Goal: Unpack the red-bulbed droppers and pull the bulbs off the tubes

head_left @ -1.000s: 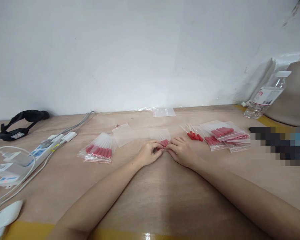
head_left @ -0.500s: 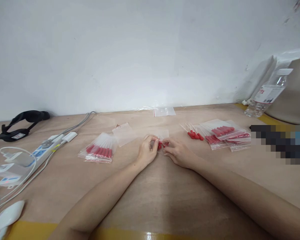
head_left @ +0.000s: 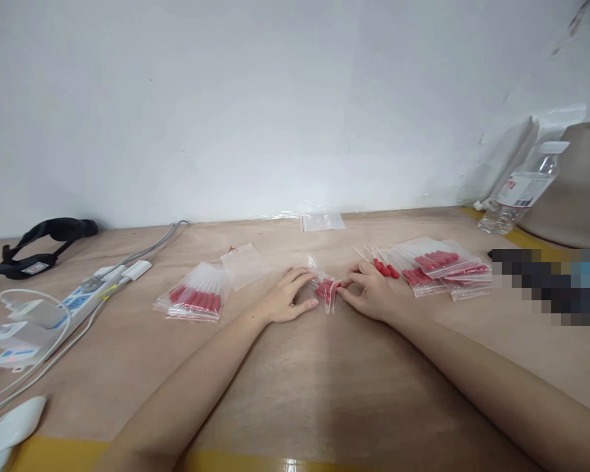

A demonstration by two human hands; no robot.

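A small clear plastic zip bag of red-tipped sticks [head_left: 328, 303] lies creased on the brown wooden table [head_left: 285, 373], between two separate hands. The left hand [head_left: 288, 295] lies with thumb and fingers spread, fingertips at the bag's left side; the right hand [head_left: 373, 292] pinches its right edge. Bare wood stretches from the bag to the yellow strip [head_left: 226, 461] along the front edge, bounded by both forearms. Loose red-tipped sticks [head_left: 383, 268] sit just beyond the right hand, beside overlapping filled bags [head_left: 437, 259]. Leftward, a fanned filled stack [head_left: 194, 298] lies well apart from the left hand.
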